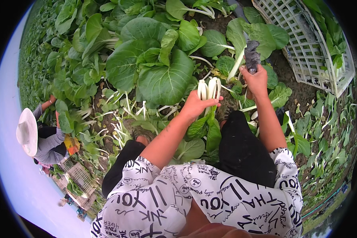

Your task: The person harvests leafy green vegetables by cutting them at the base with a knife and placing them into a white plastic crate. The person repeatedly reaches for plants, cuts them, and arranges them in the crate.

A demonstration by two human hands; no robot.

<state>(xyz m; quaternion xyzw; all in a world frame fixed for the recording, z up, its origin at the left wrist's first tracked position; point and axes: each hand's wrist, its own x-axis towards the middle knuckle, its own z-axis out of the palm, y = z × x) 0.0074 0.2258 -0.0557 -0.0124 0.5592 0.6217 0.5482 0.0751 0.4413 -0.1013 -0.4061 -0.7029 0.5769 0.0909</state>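
My left hand (200, 104) grips two small heads of pak choi (208, 89), their white stalk ends pointing up and their green leaves hanging below the fist. To the right, my right hand (255, 78) is closed around a tool with a grey cloth-like wrapping (252, 55); its blade cannot be made out clearly. Just left of the tool lies a loose leaf with a thick white stalk (236, 67). A large leafy pak choi plant (166, 71) stands in front of my left hand. Cut leaves and stalks are scattered on the soil around my feet.
A white plastic crate (309, 50) with leafy greens in it stands at upper right. Dense pak choi rows (62, 53) cover the upper left. At far left a co-worker in a white hat (28, 132) bends among plants, with more crates (80, 178) behind. Trimmed leaves (318, 139) litter the right side.
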